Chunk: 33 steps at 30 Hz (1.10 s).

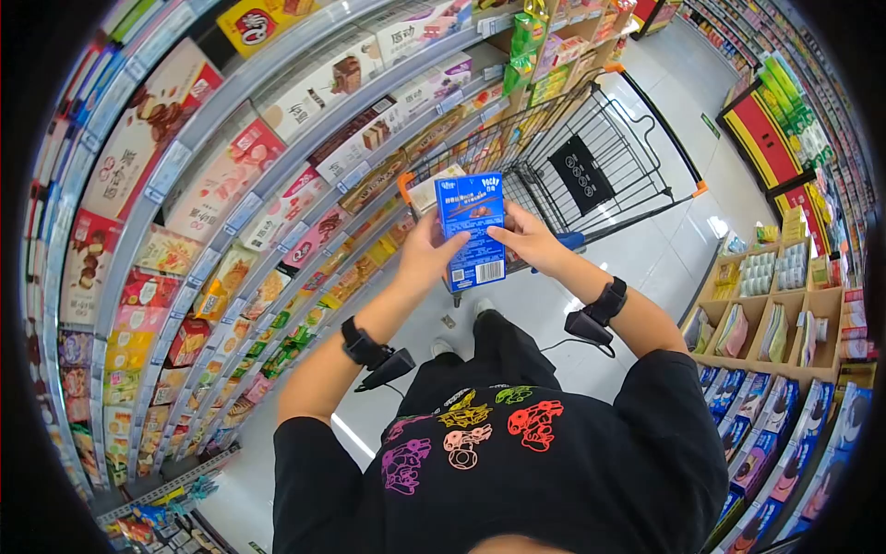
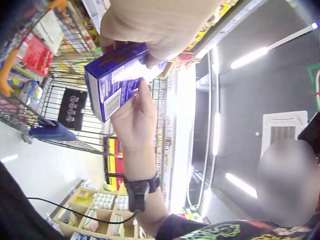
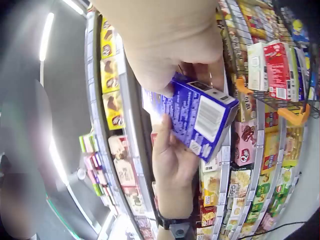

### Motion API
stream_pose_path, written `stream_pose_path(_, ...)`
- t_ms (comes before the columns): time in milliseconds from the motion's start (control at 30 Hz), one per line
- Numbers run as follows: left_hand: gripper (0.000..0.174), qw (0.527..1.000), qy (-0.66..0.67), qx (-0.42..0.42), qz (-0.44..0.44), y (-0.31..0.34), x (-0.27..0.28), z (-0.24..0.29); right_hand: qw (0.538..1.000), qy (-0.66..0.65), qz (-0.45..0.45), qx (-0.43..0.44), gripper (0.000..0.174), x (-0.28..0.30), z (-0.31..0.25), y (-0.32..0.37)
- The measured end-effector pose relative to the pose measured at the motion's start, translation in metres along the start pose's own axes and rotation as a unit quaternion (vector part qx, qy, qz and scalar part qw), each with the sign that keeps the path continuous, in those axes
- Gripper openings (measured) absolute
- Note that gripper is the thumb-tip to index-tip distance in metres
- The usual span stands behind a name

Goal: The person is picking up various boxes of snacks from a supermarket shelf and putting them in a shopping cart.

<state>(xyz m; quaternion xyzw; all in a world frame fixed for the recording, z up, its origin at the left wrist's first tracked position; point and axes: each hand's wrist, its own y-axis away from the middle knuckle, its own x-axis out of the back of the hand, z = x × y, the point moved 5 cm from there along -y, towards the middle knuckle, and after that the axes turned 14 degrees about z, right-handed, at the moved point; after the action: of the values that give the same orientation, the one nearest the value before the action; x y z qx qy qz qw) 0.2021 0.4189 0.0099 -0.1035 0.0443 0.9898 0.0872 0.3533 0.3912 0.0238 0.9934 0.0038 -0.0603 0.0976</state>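
Observation:
A blue Pocky box (image 1: 475, 231) is held upright between both hands in front of the body, its printed back with the barcode facing up to the head view. My left hand (image 1: 434, 251) grips its left side, thumb on the printed face. My right hand (image 1: 532, 242) grips the right side, its thumb also on that face. In the left wrist view the box (image 2: 120, 80) shows its side and barcode; in the right wrist view the barcode end of the box (image 3: 200, 117) points to the right. The fingers behind the box are mostly hidden.
A shopping cart (image 1: 591, 175) stands just beyond the hands, with several boxes in it, among them a red box (image 3: 278, 70). Shelves of packaged snacks (image 1: 314, 102) run along the left. Wooden bins (image 1: 761, 314) and blue packets stand at the right.

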Motion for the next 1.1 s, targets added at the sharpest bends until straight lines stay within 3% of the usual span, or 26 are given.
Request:
stream_pose_path(33,0.053,1.0,-0.018,-0.005,0.004,-0.007,-0.003,-0.02,1.0,-0.006,0.018,-0.023,0.042,0.009,0.01,-0.005)
stream_pose_path(100,0.051,0.994,-0.09,0.064,0.019,-0.023,-0.008,-0.064,0.996,-0.017,0.053,-0.077,0.041,0.032,0.031,-0.018)
stream_pose_path(167,0.046,0.981,-0.151,0.115,0.038,-0.041,-0.016,-0.103,0.991,-0.026,0.107,-0.071,0.041,0.066,0.074,-0.045)
stream_pose_path(200,0.048,0.988,-0.143,0.056,0.028,-0.052,-0.023,-0.118,0.99,-0.026,0.108,-0.082,0.04,0.075,0.076,-0.053)
stream_pose_path(300,0.051,0.985,-0.144,0.094,0.033,-0.082,-0.045,-0.167,0.983,-0.034,0.126,-0.132,0.04,0.111,0.102,-0.087)
stream_pose_path(333,0.051,0.979,-0.131,0.144,0.052,-0.089,-0.054,-0.182,0.98,-0.021,0.13,-0.15,0.039,0.127,0.119,-0.101)
stream_pose_path(433,0.051,0.978,0.017,0.201,0.053,-0.112,-0.093,-0.219,0.961,-0.043,0.144,-0.234,0.034,0.169,0.163,-0.136)
stream_pose_path(500,0.047,0.968,-0.034,0.242,0.061,-0.121,-0.109,-0.247,0.942,-0.044,0.141,-0.301,0.032,0.193,0.191,-0.152)
stream_pose_path(600,0.042,0.961,-0.054,0.26,0.077,-0.132,-0.121,-0.322,0.925,0.175,0.14,-0.305,0.037,0.226,0.236,-0.171)
stream_pose_path(633,0.042,0.952,-0.067,0.286,0.081,-0.131,-0.122,-0.33,0.907,0.248,0.137,-0.312,0.039,0.235,0.257,-0.17)
stream_pose_path(767,0.044,0.921,-0.147,0.348,0.092,-0.127,-0.112,-0.374,0.898,0.203,0.092,-0.381,0.046,0.248,0.352,-0.161)
stream_pose_path(933,0.048,0.916,-0.097,0.367,0.127,-0.119,-0.108,-0.363,0.89,0.232,0.096,-0.379,0.055,0.231,0.34,-0.155)
stream_pose_path(1033,0.05,0.898,-0.089,0.401,0.159,-0.118,-0.108,-0.367,0.902,0.208,0.087,-0.369,0.058,0.234,0.377,-0.156)
stream_pose_path(1100,0.051,0.898,-0.083,0.395,0.177,-0.121,-0.115,-0.352,0.899,0.26,0.084,-0.341,0.058,0.233,0.374,-0.16)
